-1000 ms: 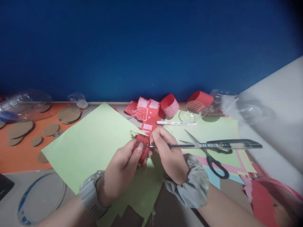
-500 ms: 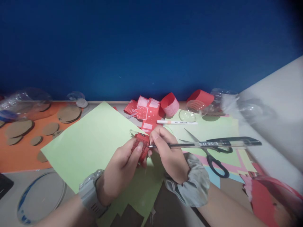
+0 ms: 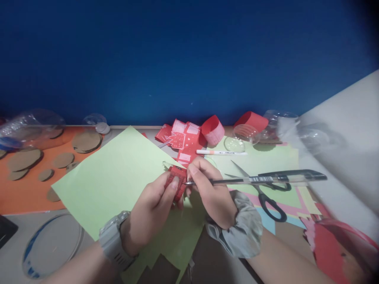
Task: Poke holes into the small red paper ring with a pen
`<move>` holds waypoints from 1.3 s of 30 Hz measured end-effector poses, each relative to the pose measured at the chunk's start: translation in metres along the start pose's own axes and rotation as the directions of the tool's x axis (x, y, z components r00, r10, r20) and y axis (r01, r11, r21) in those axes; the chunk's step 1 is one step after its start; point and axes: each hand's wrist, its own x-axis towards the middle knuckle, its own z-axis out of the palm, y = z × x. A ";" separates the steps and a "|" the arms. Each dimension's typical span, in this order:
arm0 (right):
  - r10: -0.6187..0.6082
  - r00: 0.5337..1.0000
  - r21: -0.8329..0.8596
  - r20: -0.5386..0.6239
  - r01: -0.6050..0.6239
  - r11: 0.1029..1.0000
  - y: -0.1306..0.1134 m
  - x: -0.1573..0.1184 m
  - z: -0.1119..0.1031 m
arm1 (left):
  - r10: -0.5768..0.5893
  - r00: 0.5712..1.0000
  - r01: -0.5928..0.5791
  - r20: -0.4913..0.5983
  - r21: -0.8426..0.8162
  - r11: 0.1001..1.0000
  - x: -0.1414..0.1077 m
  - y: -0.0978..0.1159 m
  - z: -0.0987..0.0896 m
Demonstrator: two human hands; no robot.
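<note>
Near the middle, my left hand (image 3: pixel 154 209) pinches a small red paper piece (image 3: pixel 178 173) covered in dark marks, its thumb lying on top. My right hand (image 3: pixel 210 189) is closed round a clear pen with black ends (image 3: pixel 237 181). The pen's tip touches or nearly touches the right edge of the red piece. Both hands are above a pale green sheet (image 3: pixel 112 173). Just beyond them lie red paper shapes with pink patches (image 3: pixel 189 142) and a white marker (image 3: pixel 219 152).
Black-handled scissors (image 3: pixel 271 205) rest on stacked coloured sheets at the right. Cardboard discs (image 3: pixel 86 141) lie on orange paper (image 3: pixel 17 197) at the left. Red paper rings (image 3: pixel 212 130) and clear plastic pieces (image 3: pixel 245 133) stand along the blue wall (image 3: pixel 177 59).
</note>
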 end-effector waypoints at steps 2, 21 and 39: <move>-0.008 1.000 -0.003 -0.001 0.008 1.000 0.001 0.000 0.000 | -0.011 1.000 0.011 -0.004 -0.007 1.000 0.001 0.000 0.001; -0.115 0.993 -0.179 0.026 0.118 0.977 -0.003 -0.001 -0.001 | -0.035 0.999 0.036 -0.028 0.030 0.999 0.001 0.001 0.001; -0.131 0.990 -0.178 0.053 0.138 0.974 -0.004 0.000 -0.001 | -0.015 0.999 0.015 -0.030 0.018 1.000 0.000 -0.001 0.001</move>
